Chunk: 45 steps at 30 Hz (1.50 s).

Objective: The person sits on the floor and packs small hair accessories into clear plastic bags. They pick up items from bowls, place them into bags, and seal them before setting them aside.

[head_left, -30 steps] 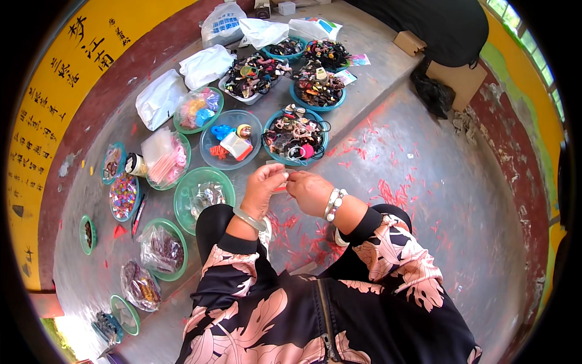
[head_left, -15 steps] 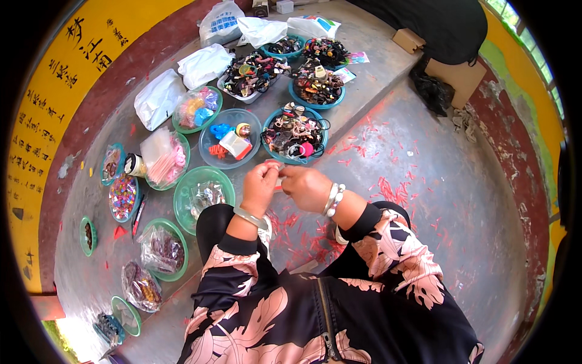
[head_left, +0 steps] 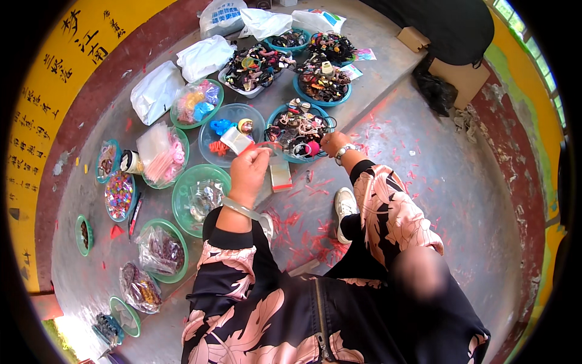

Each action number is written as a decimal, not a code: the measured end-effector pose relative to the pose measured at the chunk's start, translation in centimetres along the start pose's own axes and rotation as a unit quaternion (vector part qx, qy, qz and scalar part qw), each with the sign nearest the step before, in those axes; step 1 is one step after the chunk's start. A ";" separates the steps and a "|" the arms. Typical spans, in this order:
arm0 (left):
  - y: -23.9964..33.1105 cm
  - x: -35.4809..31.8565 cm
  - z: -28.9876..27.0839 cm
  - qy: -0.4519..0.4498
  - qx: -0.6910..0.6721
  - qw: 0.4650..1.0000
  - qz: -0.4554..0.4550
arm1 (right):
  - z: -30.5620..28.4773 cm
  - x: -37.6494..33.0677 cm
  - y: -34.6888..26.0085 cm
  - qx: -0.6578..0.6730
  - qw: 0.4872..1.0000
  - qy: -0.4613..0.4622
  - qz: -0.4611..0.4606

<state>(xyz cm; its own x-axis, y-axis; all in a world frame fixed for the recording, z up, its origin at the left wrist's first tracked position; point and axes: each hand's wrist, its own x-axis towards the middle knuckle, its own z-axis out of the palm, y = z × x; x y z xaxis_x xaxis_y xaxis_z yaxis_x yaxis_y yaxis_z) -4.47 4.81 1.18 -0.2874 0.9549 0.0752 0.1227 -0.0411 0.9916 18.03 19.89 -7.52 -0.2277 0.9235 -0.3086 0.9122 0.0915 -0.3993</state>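
Observation:
My left hand (head_left: 248,176) is closed, pinching a thin red strip (head_left: 267,145) that arches out from the fingertips. Farther right, my right hand (head_left: 335,144) reaches to the right rim of a blue basket (head_left: 285,159) heaped with dark hair ties (head_left: 297,127). Its fingers are curled, and what they grip, if anything, is too small to make out. Just beyond my left hand, a small white box with red edges (head_left: 280,175) lies on the concrete. A clear bowl (head_left: 227,161) behind it holds blue and orange items and a white-and-red packet.
More baskets of hair ties (head_left: 321,82) stand at the back, near white plastic bags (head_left: 206,57). Green bowls (head_left: 176,200) with bagged pieces and a basket of colourful beads (head_left: 120,197) stand to the left. Red scraps (head_left: 315,230) litter the floor around my shoes (head_left: 345,212).
My hands, together before, have parted. The right has moved right and away to the basket's edge. The red strip by the left hand and the small box now show. My right foot shows more.

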 end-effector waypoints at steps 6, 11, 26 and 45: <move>-0.2 0.8 -0.5 0.008 -0.009 1.000 0.000 | 1.8 2.1 -0.5 -0.029 0.998 -0.048 0.028; 0.3 0.7 -0.6 0.013 -0.020 1.000 -0.013 | 3.2 3.7 0.1 -0.064 0.993 -0.101 -0.011; 0.4 0.4 0.2 -0.041 -0.040 0.998 -0.010 | -6.8 -1.8 1.1 0.145 0.967 0.137 -0.157; 0.0 -1.0 1.6 -0.069 0.058 0.995 0.036 | -10.1 -19.4 -7.4 0.246 0.835 0.375 -0.318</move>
<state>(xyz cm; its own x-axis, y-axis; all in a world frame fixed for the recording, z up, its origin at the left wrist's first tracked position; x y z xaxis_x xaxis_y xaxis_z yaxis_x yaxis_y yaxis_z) -2.66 4.36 0.95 -0.1418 0.9824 0.1217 0.2485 -0.0837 0.9650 19.11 5.04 10.10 -0.1667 0.7367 0.6553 0.3959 0.6587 -0.6398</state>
